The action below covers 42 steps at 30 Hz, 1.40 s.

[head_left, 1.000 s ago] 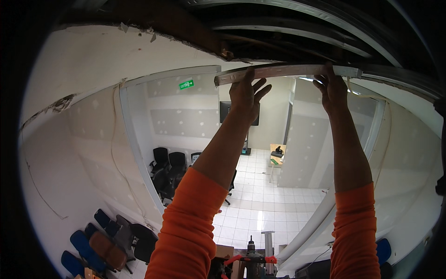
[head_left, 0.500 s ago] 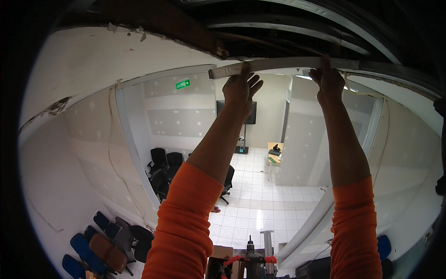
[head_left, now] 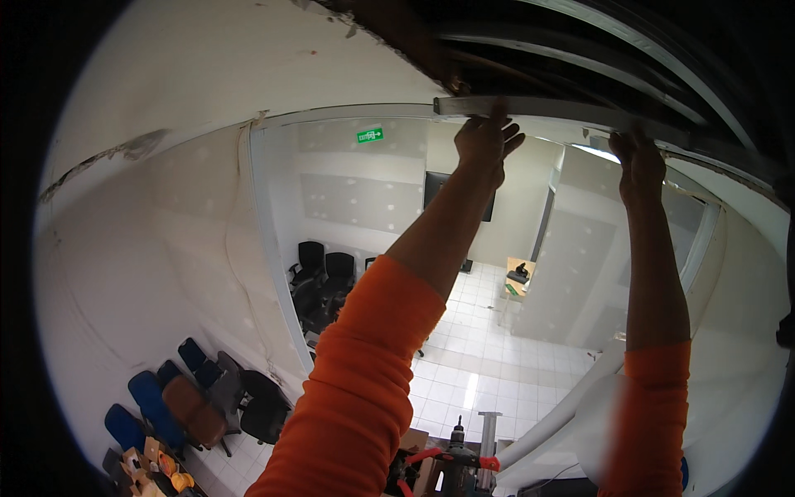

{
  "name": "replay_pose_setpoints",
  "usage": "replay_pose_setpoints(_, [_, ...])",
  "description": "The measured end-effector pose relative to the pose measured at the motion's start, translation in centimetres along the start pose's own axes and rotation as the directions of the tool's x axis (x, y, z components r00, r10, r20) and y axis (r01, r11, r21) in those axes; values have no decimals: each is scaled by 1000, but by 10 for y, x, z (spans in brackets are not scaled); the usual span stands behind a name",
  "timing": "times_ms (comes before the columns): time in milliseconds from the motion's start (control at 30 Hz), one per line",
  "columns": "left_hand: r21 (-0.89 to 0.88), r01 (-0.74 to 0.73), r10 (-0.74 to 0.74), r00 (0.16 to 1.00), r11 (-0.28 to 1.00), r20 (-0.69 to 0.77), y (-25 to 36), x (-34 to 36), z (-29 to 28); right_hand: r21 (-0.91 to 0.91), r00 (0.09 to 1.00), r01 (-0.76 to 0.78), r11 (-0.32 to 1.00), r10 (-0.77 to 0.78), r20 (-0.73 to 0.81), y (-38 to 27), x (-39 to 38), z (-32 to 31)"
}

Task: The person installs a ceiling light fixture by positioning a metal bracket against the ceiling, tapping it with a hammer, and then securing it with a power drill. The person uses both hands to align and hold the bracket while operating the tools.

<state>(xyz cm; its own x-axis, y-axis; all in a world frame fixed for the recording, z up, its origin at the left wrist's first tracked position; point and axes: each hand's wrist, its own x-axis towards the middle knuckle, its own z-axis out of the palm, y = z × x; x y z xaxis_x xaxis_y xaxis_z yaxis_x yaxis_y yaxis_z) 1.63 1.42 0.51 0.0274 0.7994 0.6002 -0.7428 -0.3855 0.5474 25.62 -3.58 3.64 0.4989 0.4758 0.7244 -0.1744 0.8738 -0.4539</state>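
Note:
A long grey metal ceiling channel (head_left: 563, 108) runs overhead along the torn ceiling edge. My left hand (head_left: 482, 149) grips it near its left end, one finger up against the channel's side and the other fingers spread below. Further right, my right hand (head_left: 640, 170) holds the same channel from beneath, its fingertips dark and partly blurred. The channel's right end fades into shadow by the ceiling framing. Low in front of me stand a drill (head_left: 458, 447) with its bit pointing up, a red-handled tool (head_left: 487, 462) and an upright metal profile piece (head_left: 489, 427).
Metal ceiling rails (head_left: 580, 62) and a dark beam (head_left: 406, 41) are overhead. Below, stacked office chairs (head_left: 195, 410) and a box of yellow and orange items (head_left: 157, 472) line the left wall. Beyond the wall opening are black chairs (head_left: 339, 273) and a small table (head_left: 520, 280).
The view has swung left, so hands, channel and room all appear further right. Both hands remain on the channel. The box at lower left has come into sight.

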Motion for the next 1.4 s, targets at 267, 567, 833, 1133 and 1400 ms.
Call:
replay_pose_setpoints(267, [32, 55, -55, 998, 998, -3, 0, 10, -2, -14, 1000, -24, 1000, 24, 1, 1, 2, 0])
replay_pose_setpoints(567, [45, 51, -52, 999, 998, 8, 1, 14, -2, 10, 1000, -21, 1000, 21, 0, 5, 5, -2])
replay_pose_setpoints(833, [-8, 79, -78, 995, 997, 58, -1, 21, -9, 27, 999, -53, 998, 54, -5, 12, 10, -5])
replay_pose_setpoints(1133, [11, 92, -93, 992, 996, 83, 1, 20, -13, 82, 998, -47, 996, 49, -26, 8, 5, 0])
replay_pose_setpoints(1400, [67, 54, -56, 998, 996, 28, -2, 10, -14, 50, 995, -64, 997, 68, -78, 1, -9, 7])
